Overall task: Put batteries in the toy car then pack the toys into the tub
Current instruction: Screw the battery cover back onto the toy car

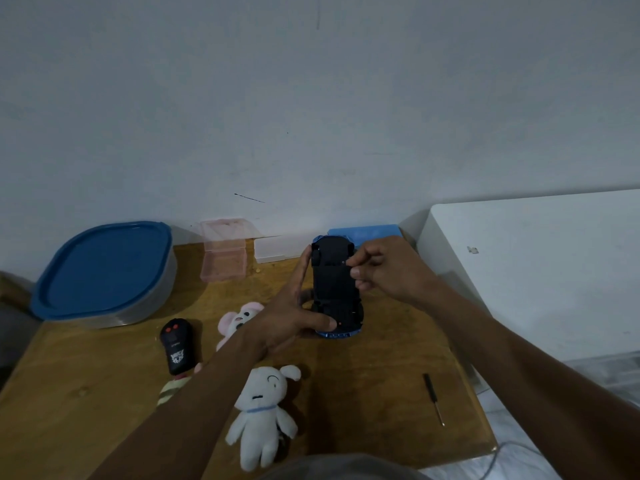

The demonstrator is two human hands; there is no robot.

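Observation:
My left hand [294,317] holds a blue toy car [335,289] upside down above the wooden table [381,358], its black underside facing me. My right hand [384,268] has its fingertips pinched at the right edge of that underside, near the far end; whether something small sits between them I cannot tell. The tub [104,275], clear with a blue lid on it, stands at the far left. A white plush dog [263,414] lies near the front edge. A pink-eared plush [242,317] and a black remote control [178,346] lie left of my left arm.
A small screwdriver [433,398] lies on the table's right side. A pink clear box [225,252], a white box [273,249] and a blue box [372,233] stand along the wall. A white cabinet [536,271] borders the table on the right.

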